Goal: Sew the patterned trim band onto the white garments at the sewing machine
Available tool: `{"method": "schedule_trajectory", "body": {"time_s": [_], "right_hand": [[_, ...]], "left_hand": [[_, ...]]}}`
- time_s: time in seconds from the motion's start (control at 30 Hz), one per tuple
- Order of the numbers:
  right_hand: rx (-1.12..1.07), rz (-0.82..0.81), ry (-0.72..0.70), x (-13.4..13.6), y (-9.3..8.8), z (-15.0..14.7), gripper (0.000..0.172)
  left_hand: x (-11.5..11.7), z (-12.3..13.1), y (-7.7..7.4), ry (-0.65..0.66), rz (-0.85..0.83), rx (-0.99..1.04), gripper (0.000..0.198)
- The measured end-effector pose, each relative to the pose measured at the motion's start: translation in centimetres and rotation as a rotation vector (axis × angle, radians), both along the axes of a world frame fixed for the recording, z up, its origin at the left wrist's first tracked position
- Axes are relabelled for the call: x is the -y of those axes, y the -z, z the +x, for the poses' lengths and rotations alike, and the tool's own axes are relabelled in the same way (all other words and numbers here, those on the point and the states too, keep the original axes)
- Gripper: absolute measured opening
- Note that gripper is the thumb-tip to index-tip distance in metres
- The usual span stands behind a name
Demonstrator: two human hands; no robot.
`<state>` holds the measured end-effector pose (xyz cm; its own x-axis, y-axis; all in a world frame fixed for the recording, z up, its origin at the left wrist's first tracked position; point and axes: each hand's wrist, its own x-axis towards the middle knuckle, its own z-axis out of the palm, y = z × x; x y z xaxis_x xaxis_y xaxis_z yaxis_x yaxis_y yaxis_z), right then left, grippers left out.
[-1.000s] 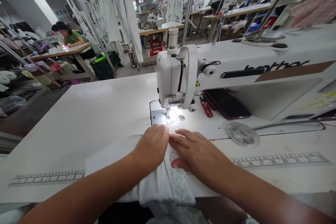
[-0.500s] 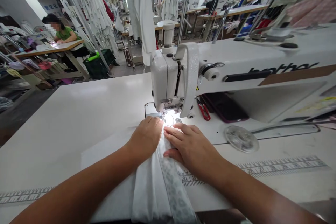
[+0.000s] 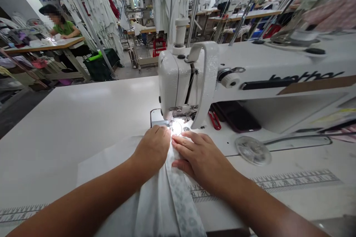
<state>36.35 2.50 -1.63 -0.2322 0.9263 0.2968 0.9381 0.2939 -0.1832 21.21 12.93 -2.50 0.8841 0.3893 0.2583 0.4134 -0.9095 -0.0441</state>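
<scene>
Here, left hand (image 3: pixel 152 149) grips fabric (image 3: pixel 180 200); outstretched right hand (image 3: pixel 200 157) touches it.

Plain white cloth (image 3: pixel 150 207), pale strip (image 3: pixel 185 207) with grey-green spots, white sewing machine (image 3: pixel 178 77), red snips (image 3: pixel 214 120).

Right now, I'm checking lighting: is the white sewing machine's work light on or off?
On: bright white glow shows beneath the white machine head.

sewing machine (image 3: pixel 261 63): "brother", partly covered | ruler strip (image 3: pixel 300 180): 21, 27, 28
</scene>
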Motion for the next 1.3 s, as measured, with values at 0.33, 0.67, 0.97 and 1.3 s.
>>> {"method": "schedule_trajectory", "body": {"time_s": [0.33, 0.67, 0.97, 1.3], "right_hand": [[0.013, -0.001, 0.016, 0.4, 0.2, -0.2, 0.041], [0.016, -0.05, 0.031, 0.2, -0.1, -0.3, 0.042], [0.075, -0.053, 0.049, 1.2, 0.0, -1.2, 0.039], [0.124, -0.056, 0.071, 0.7, 0.4, -1.5, 0.042]], "left_hand": [[0.0, -0.1, 0.3, 0.025, 0.032, 0.065, 0.021], [-0.4, -0.2, 0.3, 0.053, 0.008, 0.098, 0.02], [0.0, -0.3, 0.3, 0.051, 0.063, 0.089, 0.02], [-2.0, -0.1, 0.4, 0.079, 0.045, 0.141, 0.02]]}}
